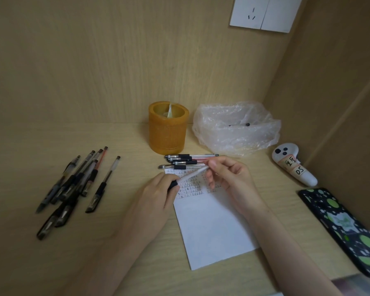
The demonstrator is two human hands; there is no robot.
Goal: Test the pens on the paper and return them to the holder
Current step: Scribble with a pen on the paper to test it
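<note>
Pen (192,175) is held over the written top of the paper (214,227) on the table (126,150). Dark end is wrapped in the left hand (156,195) grip; clear barrel is pinched by the right hand (229,176). Capping or uncapping is judged in hand, unclear which. Next: a test stroke, or a drop into the holder (167,133) behind.

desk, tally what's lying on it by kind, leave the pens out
pen holder: 1
plastic bag: 1
white controller: 1
phone: 1
sheet of paper: 1
total: 5
</note>
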